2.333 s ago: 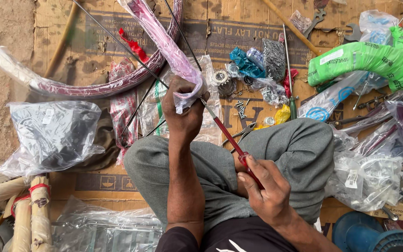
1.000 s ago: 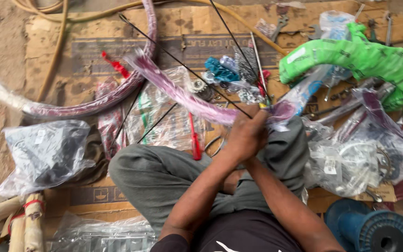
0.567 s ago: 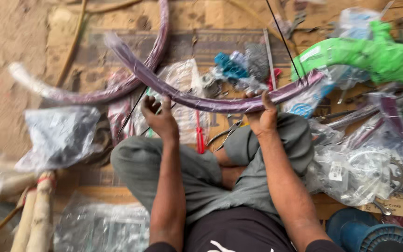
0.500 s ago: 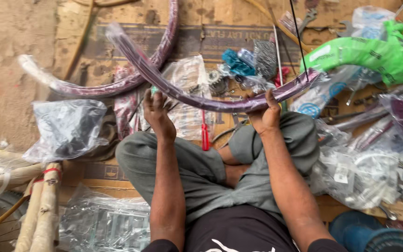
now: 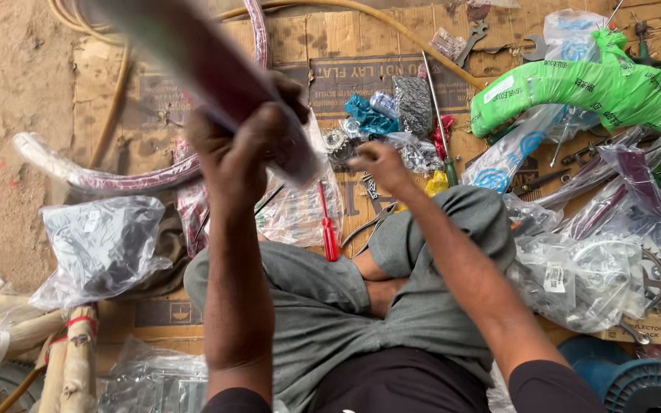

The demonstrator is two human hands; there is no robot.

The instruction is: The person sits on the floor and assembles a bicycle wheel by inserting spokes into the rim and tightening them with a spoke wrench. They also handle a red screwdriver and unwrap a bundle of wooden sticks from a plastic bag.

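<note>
We see a purple rim (image 5: pixel 216 73) in clear wrap, blurred, in our left hand (image 5: pixel 242 145). Second rim (image 5: pixel 116 177) on the cardboard (image 5: pixel 284 38): same purple, wrap whitish at its end. Screwdriver (image 5: pixel 329 222) red. Frame part (image 5: pixel 598 88) bright green wrap with white labels. Hose (image 5: pixel 361 15) yellow. Trousers (image 5: pixel 330 306) grey-green. Spool (image 5: pixel 652 386) blue. Cardboard brown with dark print. Bag (image 5: pixel 101 245) clear, dark contents.

Left hand (image 5: pixel 242 149) is raised up close to the camera, fingers (image 5: pixel 288 95) curled tight in a grip. Right hand (image 5: pixel 380 164) reaches forward past the knee, arm stretched, fingers loosely bent.
</note>
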